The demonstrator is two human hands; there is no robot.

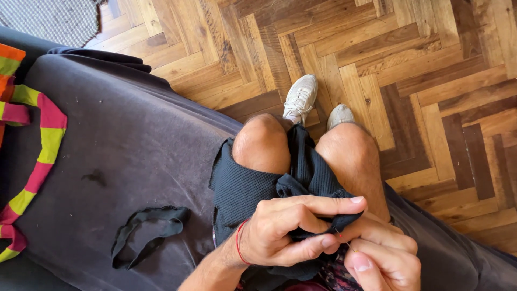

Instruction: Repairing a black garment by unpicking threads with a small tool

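Seated on the sofa [134, 145], my left hand [288, 229] pinched the dark cloth [301, 175] taut across my knees so my right hand [383, 253], gripping a needle [344, 241], could stitch.

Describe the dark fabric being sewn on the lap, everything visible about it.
The dark textured fabric looks like a navy or black waffle-knit cloth, bunched and draped over both bare knees. Its near edge is folded and pinched in the grip of the left hand, thumb under, fingers over. The right hand holds a thin needle at that folded edge. The cloth hangs between the legs.
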